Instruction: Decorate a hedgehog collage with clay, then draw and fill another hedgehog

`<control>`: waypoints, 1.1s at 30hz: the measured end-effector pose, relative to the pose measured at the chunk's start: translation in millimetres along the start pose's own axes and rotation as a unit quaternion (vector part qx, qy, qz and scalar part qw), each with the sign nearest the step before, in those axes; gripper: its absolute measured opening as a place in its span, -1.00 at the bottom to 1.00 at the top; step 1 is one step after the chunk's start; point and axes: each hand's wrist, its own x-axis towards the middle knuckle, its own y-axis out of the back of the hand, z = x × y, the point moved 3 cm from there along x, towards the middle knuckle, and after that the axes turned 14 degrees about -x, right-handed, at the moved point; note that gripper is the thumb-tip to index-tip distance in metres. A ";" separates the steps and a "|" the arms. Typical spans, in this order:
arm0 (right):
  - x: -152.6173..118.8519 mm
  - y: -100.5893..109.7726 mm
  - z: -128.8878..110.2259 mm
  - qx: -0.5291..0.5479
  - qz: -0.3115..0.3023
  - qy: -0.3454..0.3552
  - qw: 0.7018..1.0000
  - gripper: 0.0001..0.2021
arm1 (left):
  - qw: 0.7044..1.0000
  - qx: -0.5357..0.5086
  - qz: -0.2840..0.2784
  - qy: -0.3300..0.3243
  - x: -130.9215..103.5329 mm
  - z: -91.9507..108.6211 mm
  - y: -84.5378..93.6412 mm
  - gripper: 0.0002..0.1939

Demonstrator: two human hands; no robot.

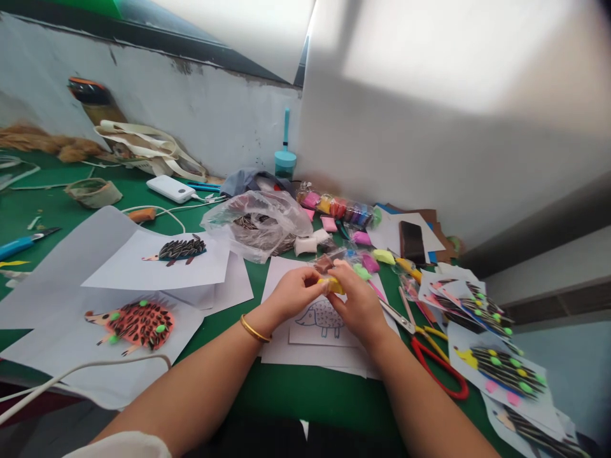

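Between the fingertips of both hands is a small yellow packet of modelling clay [333, 285], partly covered by the fingers. My left hand [296, 294] pinches its left side, and my right hand [359, 304] grips it from the right. Directly beneath them lies a white sheet with a blue outline drawing of a hedgehog [321, 319], on top of other white paper. Just beyond the hands are more clay pieces, among them a green one [361, 272] and a magenta one [370, 262].
Red-handled scissors [442, 369] lie right of the paper. Seed-covered hedgehog pictures [506, 369] are stacked at the right, others [138, 323] at the left. Behind are a plastic bag of seeds [258, 226], a phone [412, 242], a power bank [170, 188] and a blue-handled knife [23, 245].
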 end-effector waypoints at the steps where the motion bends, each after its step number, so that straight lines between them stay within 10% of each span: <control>1: 0.7 1.9 -0.9 -0.007 0.002 0.008 1.000 -0.69 | 1.000 -0.008 -0.007 0.009 -0.1 -1.0 -0.4 -0.76; 18: 5.8 9.2 -5.8 -0.043 -0.006 0.062 0.997 -0.80 | 0.984 0.162 -0.010 -0.073 -2.9 10.4 -2.8 -0.77; 33: 7.5 9.5 -5.8 -0.028 0.010 0.055 0.998 -0.76 | 0.991 0.109 -0.010 -0.072 -1.8 7.3 -2.8 -0.82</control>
